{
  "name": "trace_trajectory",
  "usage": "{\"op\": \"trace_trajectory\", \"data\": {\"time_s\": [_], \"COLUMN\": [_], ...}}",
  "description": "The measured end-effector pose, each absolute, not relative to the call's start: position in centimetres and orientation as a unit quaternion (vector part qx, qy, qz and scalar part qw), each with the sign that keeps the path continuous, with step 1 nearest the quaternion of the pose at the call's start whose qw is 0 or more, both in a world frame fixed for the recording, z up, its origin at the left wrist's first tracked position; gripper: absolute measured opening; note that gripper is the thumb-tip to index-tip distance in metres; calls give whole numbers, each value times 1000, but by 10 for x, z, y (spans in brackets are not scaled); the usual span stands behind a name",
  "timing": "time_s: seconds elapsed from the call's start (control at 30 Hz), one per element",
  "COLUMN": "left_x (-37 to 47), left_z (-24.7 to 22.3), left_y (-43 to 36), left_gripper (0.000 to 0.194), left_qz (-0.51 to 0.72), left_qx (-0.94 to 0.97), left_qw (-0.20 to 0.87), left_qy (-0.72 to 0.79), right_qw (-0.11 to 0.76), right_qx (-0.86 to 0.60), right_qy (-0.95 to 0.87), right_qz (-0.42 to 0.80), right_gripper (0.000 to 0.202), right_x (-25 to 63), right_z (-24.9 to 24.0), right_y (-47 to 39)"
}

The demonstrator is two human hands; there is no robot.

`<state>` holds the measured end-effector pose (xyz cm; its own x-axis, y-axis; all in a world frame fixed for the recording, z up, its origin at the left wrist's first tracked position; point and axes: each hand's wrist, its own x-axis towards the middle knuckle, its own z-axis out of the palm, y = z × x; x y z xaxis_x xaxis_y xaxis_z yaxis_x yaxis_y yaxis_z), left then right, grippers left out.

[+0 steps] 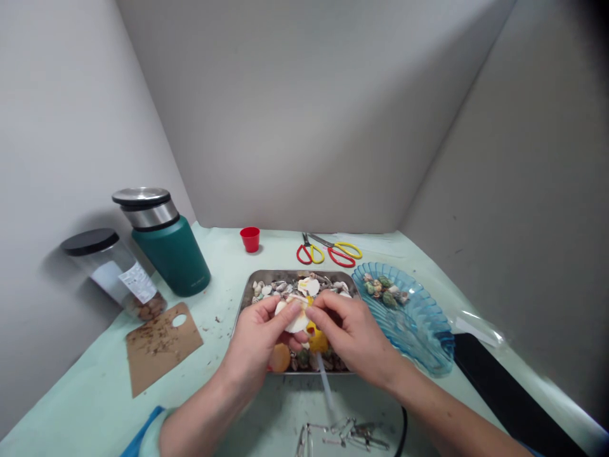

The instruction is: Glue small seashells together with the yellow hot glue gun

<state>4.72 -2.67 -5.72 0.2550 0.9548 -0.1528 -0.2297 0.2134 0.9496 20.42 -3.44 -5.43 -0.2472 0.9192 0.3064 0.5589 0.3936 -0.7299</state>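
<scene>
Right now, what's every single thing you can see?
tray: 1, silver, centre
shells: many, mixed, in tray
held shell: 1, whitish, left hand
tool: 1, yellow, over tray
stick: 1, translucent, tool's end
dish: 1, blue, right
little shells: several, greenish, in dish
scissors: 2, red-yellow, behind tray
cup: 1, red, back
bottle: 1, green, left
jar: 1, clear, far left
board: 1, brown, left
metal bits: several, silver, front
cord: 1, black, front
strip: 1, black, right
table: 1, pale green, underneath
left hand, right hand: 2, bare, over tray
</scene>
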Motion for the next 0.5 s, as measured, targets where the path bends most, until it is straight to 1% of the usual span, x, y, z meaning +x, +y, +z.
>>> {"op": "trace_trajectory", "data": {"time_s": [0.5], "left_x": [46], "left_z": [-62], "left_y": [-26], "left_gripper": [24], "left_qz": [456], "left_qx": [451], "left_qw": [647], "left_qy": [412], "right_qw": [366], "right_qx": [-479], "right_qy": [-768], "right_qz": [216], "right_gripper": [27], "right_x": [203], "right_z": [-56], "right_y": [-34]}}
